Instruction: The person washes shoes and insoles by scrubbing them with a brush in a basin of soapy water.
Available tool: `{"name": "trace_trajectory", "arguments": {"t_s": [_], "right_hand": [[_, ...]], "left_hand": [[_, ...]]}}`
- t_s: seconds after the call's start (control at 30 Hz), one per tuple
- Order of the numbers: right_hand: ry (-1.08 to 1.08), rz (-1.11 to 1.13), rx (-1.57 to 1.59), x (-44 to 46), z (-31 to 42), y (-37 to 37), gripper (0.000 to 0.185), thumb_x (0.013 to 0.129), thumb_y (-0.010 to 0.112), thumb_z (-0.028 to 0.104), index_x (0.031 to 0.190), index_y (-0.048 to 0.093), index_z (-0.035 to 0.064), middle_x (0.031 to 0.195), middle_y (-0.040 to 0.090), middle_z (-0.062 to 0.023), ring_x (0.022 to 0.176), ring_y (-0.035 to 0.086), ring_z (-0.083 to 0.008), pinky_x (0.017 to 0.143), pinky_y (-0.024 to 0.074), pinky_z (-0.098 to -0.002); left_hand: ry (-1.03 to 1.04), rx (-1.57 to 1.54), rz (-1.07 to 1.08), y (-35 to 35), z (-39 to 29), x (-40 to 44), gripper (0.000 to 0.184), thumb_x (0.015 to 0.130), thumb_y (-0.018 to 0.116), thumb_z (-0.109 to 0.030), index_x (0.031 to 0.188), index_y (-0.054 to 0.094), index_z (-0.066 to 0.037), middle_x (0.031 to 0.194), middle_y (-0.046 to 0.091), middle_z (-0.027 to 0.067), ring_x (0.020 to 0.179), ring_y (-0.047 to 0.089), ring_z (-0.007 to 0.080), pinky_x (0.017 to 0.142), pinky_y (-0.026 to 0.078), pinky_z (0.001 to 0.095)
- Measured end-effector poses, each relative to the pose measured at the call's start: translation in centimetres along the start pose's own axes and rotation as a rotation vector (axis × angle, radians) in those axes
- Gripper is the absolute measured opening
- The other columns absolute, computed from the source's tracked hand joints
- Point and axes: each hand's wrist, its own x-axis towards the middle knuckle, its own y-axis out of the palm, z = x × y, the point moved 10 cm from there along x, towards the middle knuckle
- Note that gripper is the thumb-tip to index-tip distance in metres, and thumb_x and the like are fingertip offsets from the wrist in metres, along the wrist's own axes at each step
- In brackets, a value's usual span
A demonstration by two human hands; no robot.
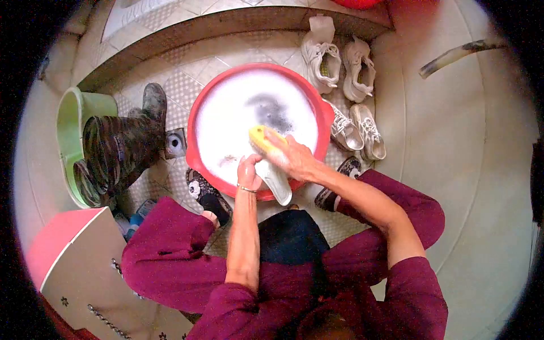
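My right hand is closed around a yellow scrubbing brush, held over the foam in a red basin. Just left of it, my left hand grips a long, pale insole. The insole's rounded end points toward me, across the basin's near rim. Its far end is hidden by the brush and my hands. White suds cover the water, with a dark gap beyond the brush.
Wet white shoes and white lace-up sneakers stand right of the basin. On the left are camouflage rubber boots, a green tub and a floor drain. A raised ledge runs behind.
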Motion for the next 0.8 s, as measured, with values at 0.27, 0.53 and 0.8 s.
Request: {"name": "trace_trajectory", "arguments": {"t_s": [0.27,0.53,0.8], "right_hand": [[0.069,0.029,0.027,-0.5,1.8,0.6,0.058,0.084,0.042,0.046,0.135,0.024,0.0263,0.094,0.044,-0.0248,0.073,0.054,-0.0431,0.067,0.0455,-0.0493],[0.147,0.003,-0.012,1.0,1.4,0.5,0.054,0.083,0.044,0.038,0.133,0.031,0.0205,0.118,0.039,-0.0237,0.078,0.052,-0.0417,0.073,0.045,-0.0456],[-0.211,-0.269,0.021,4.1,2.3,-1.8,0.055,0.083,0.041,0.037,0.133,0.03,0.0178,0.112,0.045,-0.0275,0.085,0.053,-0.0432,0.077,0.044,-0.0474]], "left_hand": [[0.049,-0.213,0.235,6.2,-1.9,-1.9,0.046,0.091,0.035,-0.04,0.124,0.041,-0.007,0.12,0.048,0.0082,0.109,0.047,0.0232,0.095,0.036,0.0391],[0.141,0.011,0.019,5.5,-1.6,-1.1,0.052,0.092,0.025,-0.044,0.127,0.036,-0.007,0.122,0.046,0.0087,0.112,0.044,0.0222,0.097,0.034,0.0369],[0.124,0.146,-0.03,4.0,-2.8,-0.5,0.043,0.091,0.034,-0.043,0.106,0.05,-0.006,0.08,0.056,0.0049,0.072,0.054,0.0164,0.067,0.047,0.0314]]}}
